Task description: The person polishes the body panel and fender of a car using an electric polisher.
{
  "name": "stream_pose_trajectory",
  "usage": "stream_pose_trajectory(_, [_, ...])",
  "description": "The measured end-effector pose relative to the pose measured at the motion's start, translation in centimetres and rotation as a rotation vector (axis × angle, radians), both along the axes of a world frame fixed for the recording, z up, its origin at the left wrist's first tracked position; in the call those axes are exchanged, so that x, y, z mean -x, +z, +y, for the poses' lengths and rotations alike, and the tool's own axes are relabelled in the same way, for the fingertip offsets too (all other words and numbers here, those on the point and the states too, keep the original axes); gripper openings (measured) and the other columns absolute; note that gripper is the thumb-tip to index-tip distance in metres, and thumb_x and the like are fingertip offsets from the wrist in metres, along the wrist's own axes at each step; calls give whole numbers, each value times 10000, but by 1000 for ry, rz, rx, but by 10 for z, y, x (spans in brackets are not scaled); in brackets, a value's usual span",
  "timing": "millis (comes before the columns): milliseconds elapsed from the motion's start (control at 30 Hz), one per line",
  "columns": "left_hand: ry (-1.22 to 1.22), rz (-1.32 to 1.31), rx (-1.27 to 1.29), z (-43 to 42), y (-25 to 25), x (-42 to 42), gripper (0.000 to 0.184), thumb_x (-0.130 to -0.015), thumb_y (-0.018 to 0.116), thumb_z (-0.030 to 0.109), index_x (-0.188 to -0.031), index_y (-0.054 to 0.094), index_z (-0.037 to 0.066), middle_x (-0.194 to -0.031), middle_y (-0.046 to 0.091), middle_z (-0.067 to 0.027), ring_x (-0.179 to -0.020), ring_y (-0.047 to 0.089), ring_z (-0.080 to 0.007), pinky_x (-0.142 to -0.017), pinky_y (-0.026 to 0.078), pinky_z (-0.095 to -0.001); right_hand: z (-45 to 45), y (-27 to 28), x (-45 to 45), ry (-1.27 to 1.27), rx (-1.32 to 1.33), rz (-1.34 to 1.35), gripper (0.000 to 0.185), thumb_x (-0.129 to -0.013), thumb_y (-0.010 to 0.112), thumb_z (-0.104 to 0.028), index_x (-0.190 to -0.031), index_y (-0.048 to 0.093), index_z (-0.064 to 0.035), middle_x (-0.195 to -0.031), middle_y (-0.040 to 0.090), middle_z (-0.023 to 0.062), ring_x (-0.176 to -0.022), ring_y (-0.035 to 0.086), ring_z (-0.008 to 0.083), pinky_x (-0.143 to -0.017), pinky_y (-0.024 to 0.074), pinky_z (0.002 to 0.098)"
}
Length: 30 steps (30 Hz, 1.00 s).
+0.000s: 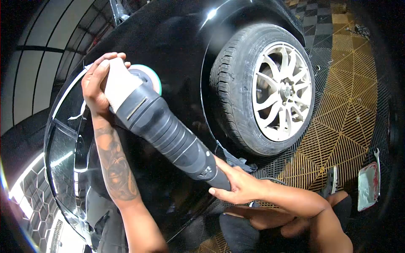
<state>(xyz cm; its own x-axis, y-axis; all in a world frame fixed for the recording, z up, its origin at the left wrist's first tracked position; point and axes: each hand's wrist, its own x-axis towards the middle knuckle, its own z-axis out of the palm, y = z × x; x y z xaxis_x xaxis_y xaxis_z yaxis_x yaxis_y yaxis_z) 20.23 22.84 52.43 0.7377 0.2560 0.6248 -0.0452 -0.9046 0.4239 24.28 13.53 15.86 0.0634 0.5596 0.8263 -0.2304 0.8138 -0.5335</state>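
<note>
Fingers of the left hand (pixel 98 86) hug the front of the polisher (pixel 154 122) and those of the right hand (pixel 238 185) its back, over the black fender (pixel 179 55) left of the tire (pixel 236 84) — tipping it could make the pad (pixel 156 79) scratch the paint.

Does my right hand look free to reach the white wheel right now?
Probably not: your right hand is gripping the rear of the polisher. The way to the white wheel looks mostly open, so letting go would likely free it.
</note>
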Motion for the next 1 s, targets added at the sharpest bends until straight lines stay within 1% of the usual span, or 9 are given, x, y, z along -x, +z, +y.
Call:
stream_pose_trajectory(133, [-43, 47, 4, 13, -4, -38, 398, -900, 554, 196, -1160, 618, -98, -1104, 684, -238, -947, 706, -304, -871, 577, -380, -1, 0, -30, -29, 51, 18, 886, -863, 658, -176, -1554, 123, -29, -1331, 546, 299, -1155, 607, 435, -988, 475, 410])
stream_pose_trajectory(233, [-13, 75, -31, 19, -2, -66, 425, -909, 539, 251, -1173, 625, -71, -1129, 680, -229, -969, 696, -295, -880, 566, -385, -3, 3, -45, -26, 50, 53, 884, -864, 656, -171, -1551, 120, -25, -1385, 492, 316, -1236, 552, 437, -1029, 444, 407])
stream_pose_trajectory(367, [5, 96, 15, 24, -3, -102, 429, -934, 502, 285, -1174, 633, -45, -1142, 682, -211, -990, 690, -293, -884, 567, -385, -7, 5, -61, -26, 108, 111, 867, -867, 660, -159, -1540, 137, -1, -1176, 633, 306, -1036, 660, 441, -906, 518, 418])
stream_pose_trajectory(400, [-11, 107, 33, 24, -3, -110, 427, -937, 502, 282, -1181, 632, -44, -1149, 680, -215, -999, 690, -296, -892, 567, -391, -3, 3, -63, -94, 64, 143, 851, -868, 662, -159, -1531, 156, 11, -1032, 680, 287, -892, 694, 437, -816, 544, 420])
stream_pose_trajectory(467, [-89, 188, -52, 33, 1, -123, 423, -943, 503, 267, -1204, 627, -43, -1171, 675, -220, -1029, 689, -307, -925, 562, -405, -1, 2, -72, -134, 22, 162, 848, -868, 662, -158, -1528, 160, 18, -1010, 681, 286, -867, 698, 428, -798, 545, 416])
stream_pose_trajectory(500, [-60, 160, 43, 37, 5, -130, 428, -944, 501, 263, -1217, 625, -42, -1174, 676, -217, -1043, 689, -315, -944, 557, -406, -1, 3, -77, -175, -28, 177, 844, -868, 663, -158, -1524, 164, 24, -989, 682, 284, -842, 701, 419, -780, 546, 412])
stream_pose_trajectory(767, [-43, 179, 84, 38, 6, -143, 435, -931, 515, 264, -1211, 627, -50, -1173, 673, -218, -1041, 687, -319, -939, 560, -410, -5, 1, -86, -126, 74, 140, 831, -869, 670, -182, -1504, 192, 59, -961, 676, 266, -859, 703, 369, -793, 531, 405])
stream_pose_trajectory(867, [-30, 134, 124, 35, 6, -134, 428, -907, 542, 252, -1189, 630, -58, -1161, 671, -228, -1018, 688, -316, -921, 565, -410, -4, 3, -81, -160, 18, 174, 851, -905, 675, -286, -1507, 188, 66, -941, 672, 258, -860, 703, 356, -793, 525, 405])
stream_pose_trajectory(1000, [15, 69, 73, 22, -4, -113, 429, -893, 555, 251, -1173, 618, -68, -1125, 672, -235, -994, 682, -317, -890, 574, -405, -13, 8, -82, -42, 177, 121, 858, -979, 546, -476, -1524, 160, 63, -952, 669, 271, -879, 696, 386, -826, 516, 417])
